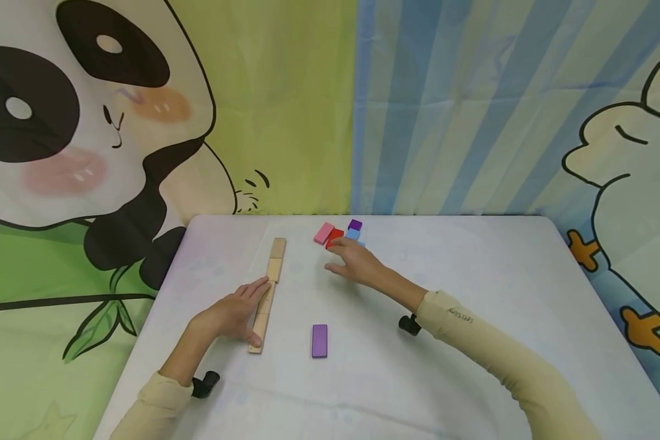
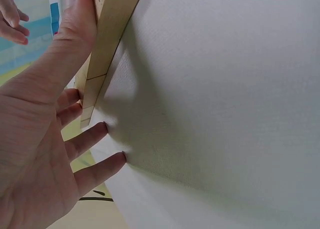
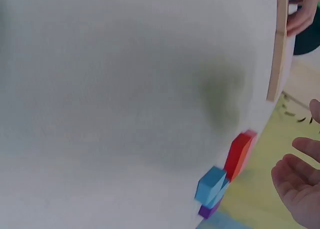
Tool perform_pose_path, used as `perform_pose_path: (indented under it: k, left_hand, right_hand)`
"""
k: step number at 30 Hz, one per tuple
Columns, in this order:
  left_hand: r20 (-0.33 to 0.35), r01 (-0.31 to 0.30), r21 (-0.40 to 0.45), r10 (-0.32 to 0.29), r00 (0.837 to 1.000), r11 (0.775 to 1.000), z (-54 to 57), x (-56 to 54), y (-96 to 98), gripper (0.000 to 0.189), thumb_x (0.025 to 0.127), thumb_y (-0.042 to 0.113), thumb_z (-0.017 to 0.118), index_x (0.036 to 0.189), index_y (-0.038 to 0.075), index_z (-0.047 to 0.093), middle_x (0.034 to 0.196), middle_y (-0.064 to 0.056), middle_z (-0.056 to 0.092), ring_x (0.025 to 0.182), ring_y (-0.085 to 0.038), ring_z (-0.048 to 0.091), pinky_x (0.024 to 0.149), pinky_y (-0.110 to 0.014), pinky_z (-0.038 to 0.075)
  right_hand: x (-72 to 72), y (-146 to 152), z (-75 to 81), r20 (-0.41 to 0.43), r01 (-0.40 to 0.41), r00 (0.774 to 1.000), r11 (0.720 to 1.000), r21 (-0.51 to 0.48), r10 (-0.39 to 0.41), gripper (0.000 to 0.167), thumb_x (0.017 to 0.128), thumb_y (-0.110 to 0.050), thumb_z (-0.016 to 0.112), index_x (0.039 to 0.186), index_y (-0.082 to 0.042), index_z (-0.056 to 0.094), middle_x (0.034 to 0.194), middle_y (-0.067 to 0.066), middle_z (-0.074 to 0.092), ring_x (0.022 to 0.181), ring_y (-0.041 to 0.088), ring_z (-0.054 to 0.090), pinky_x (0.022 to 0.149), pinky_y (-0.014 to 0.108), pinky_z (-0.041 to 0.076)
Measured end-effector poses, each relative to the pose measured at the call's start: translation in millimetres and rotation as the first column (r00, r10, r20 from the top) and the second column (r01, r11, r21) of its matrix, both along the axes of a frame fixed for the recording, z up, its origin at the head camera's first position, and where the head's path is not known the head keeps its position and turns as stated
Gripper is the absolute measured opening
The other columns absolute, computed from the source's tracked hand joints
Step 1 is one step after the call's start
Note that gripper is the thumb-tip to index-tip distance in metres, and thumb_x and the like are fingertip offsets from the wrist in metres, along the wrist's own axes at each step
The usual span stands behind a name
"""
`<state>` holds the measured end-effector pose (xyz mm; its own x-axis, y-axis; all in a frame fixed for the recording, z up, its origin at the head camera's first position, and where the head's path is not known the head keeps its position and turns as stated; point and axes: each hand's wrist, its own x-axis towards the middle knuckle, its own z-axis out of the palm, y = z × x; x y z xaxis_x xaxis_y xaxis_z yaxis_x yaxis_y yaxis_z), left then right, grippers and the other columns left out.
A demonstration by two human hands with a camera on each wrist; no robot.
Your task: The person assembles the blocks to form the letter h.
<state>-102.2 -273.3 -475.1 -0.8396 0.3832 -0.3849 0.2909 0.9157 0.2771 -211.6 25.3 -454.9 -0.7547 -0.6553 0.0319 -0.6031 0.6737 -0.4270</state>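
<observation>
My left hand (image 1: 232, 313) lies along the left side of a row of plain wooden blocks (image 1: 274, 269), its thumb and fingertips touching them. The blocks stand end to end in a nearly straight line. In the left wrist view the fingers are spread and mostly straight beside the row (image 2: 102, 56). Over the front of a small group of coloured blocks hovers my right hand (image 1: 357, 263), fingers loosely bent and holding nothing. That group has a pink block (image 1: 324, 233), a red block (image 3: 237, 156), blue blocks (image 3: 210, 185) and a dark purple block (image 1: 355, 225).
A lone purple block (image 1: 319, 341) lies flat on the white table (image 1: 473, 269), right of the wooden row's near end. Behind the table's far edge hangs a printed curtain (image 1: 286, 110) with cartoon animals. Each wrist carries a small black camera (image 1: 409, 325).
</observation>
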Motion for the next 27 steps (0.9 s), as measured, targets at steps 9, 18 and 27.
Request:
perform_pose_path:
  k: [9,18,27]
  left_hand:
    - [-0.006,0.007,-0.009,-0.007,1.000,1.000,-1.8,-0.8,-0.8,0.128,0.059,0.053,0.084,0.155,0.005,0.014,0.163,-0.012,0.011,0.144,-0.039,0.026,0.107,-0.058,0.037]
    - [-0.002,0.014,0.004,-0.014,1.000,1.000,-3.4,-0.8,-0.8,0.128,0.059,0.054,0.083,0.155,0.005,0.014,0.163,-0.012,0.011,0.145,-0.039,0.026,0.107,-0.058,0.037]
    - [-0.002,0.018,-0.010,-0.018,1.000,1.000,-1.4,-2.2,-2.4,0.129,0.059,0.055,0.083,0.155,0.005,0.014,0.163,-0.013,0.011,0.145,-0.038,0.025,0.108,-0.058,0.036]
  right_hand:
    - [-40.8,-3,-14.5,-0.068,0.085,0.994,0.995,0.054,-0.081,0.035,0.091,-0.029,0.068,0.115,-0.004,0.069,0.129,0.016,0.061,0.121,0.031,0.055,0.104,0.042,0.047]
    - [-60.6,-8,-21.6,-0.072,0.129,0.990,0.981,0.149,-0.119,0.043,0.089,-0.035,0.069,0.123,-0.008,0.067,0.133,0.016,0.059,0.124,0.032,0.053,0.105,0.046,0.045]
    - [-67.1,-13,-25.4,-0.065,0.148,0.988,0.963,0.226,-0.137,0.046,0.090,-0.040,0.068,0.130,-0.017,0.064,0.137,0.014,0.057,0.125,0.031,0.050,0.104,0.044,0.045]
